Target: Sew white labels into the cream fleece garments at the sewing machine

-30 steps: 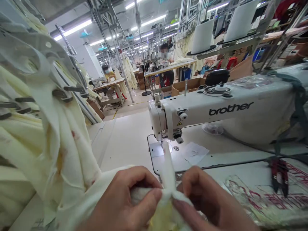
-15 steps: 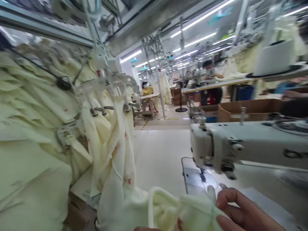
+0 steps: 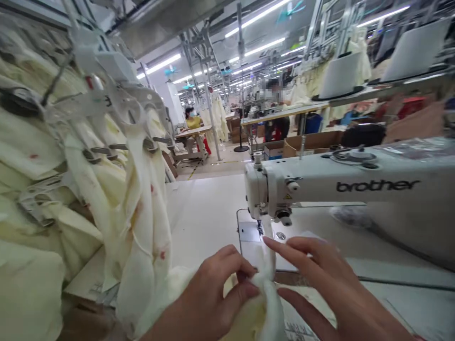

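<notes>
My left hand (image 3: 209, 296) pinches a fold of cream fabric (image 3: 266, 284) between thumb and fingers at the bottom centre. My right hand (image 3: 327, 284) is beside it, thumb and stretched forefinger gripping the same fabric from the right. A narrow strip of that fabric runs up to the needle (image 3: 260, 228) of the white Brother sewing machine (image 3: 355, 187). The rest of the cloth trails down left toward hanging cream garments (image 3: 142, 227).
Cream garments hang from clips on an overhead rack (image 3: 117, 113) filling the left side. The white sewing table (image 3: 206, 213) stretches ahead. Thread cones (image 3: 341, 76) stand on a shelf behind the machine. Other people sit at distant stations (image 3: 194, 123), and cardboard boxes (image 3: 313, 142) stand beyond the table.
The view swung left toward the hanging garments, then back to the machine. Both hands are again in view on the fabric, with the right forefinger now stretched toward the needle.
</notes>
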{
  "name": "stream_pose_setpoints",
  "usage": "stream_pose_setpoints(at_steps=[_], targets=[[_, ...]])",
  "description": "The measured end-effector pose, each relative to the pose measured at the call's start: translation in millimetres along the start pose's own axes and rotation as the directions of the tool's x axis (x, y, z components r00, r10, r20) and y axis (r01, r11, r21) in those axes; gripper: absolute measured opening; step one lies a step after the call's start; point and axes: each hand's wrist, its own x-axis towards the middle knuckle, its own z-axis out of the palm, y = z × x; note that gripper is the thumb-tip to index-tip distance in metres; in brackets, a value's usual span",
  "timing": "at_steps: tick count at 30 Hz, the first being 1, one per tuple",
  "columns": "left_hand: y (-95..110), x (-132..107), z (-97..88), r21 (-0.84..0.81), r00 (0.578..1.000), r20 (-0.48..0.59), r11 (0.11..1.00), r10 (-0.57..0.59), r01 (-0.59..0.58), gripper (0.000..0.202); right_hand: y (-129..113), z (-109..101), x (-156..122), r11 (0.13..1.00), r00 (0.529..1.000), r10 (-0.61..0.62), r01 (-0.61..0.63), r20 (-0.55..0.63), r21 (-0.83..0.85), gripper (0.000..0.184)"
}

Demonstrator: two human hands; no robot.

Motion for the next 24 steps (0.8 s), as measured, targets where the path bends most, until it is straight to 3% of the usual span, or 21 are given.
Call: stream_pose_setpoints(at_steps=[2, 4, 6, 8, 10, 12, 14, 18, 20, 24], targets=[[-3, 5, 1.4, 0.029, 0.997, 0.032, 0.997, 0.077, -0.078, 0.008, 7, -4, 1, 0.967, 0.988, -0.153, 0.149, -0.004, -0.206, 0.027], [-4, 5, 4.0, 0.126, 0.991, -0.083, 0.987, 0.106, -0.095, 0.012, 10, -2, 5, 0.960, 0.985, -0.170, 0.173, 0.032, -0.221, 0.015], [-5, -1, 11.4, 0.185, 0.959, -0.273, 0.982, 0.071, -0.020, 0.012, 10, 1, 9, 0.982, 0.996, -0.082, 0.088, 0.042, -0.168, 0.013], [-7, -9, 23.4, 0.114, 0.941, -0.334, 0.989, -0.048, 0.091, 0.012, 9, 2, 11, 0.992, 0.992, 0.079, -0.069, 0.095, -0.103, 0.016], [-9, -17, 35.4, -0.024, 0.959, -0.203, 0.980, -0.199, 0.198, 0.018, 8, 0, 10, 0.967, 0.949, 0.254, -0.246, 0.188, -0.064, 0.020], [-10, -20, 41.5, -0.101, 0.962, -0.055, 0.960, -0.267, 0.260, 0.015, 7, -5, 6, 0.924, 0.890, 0.374, -0.382, 0.259, -0.022, 0.018], [-8, -17, 39.0, -0.094, 0.973, -0.005, 0.968, -0.233, 0.231, 0.016, 7, -12, 3, 0.887, 0.847, 0.418, -0.458, 0.327, 0.052, 0.013], [1, -4, 23.0, 0.029, 0.995, -0.016, 0.995, -0.094, 0.094, 0.015, 6, -21, -3, 0.799, 0.759, 0.442, -0.575, 0.478, 0.175, 0.012], [3, 1, 19.7, 0.085, 0.997, 0.002, 0.993, -0.076, 0.075, 0.010, 5, -20, -7, 0.788, 0.757, 0.471, -0.591, 0.453, 0.169, 0.012], [7, 4, 19.3, 0.176, 0.993, 0.073, 0.981, -0.092, 0.078, 0.005, 2, -16, -18, 0.811, 0.795, 0.528, -0.576, 0.298, 0.103, 0.016]])
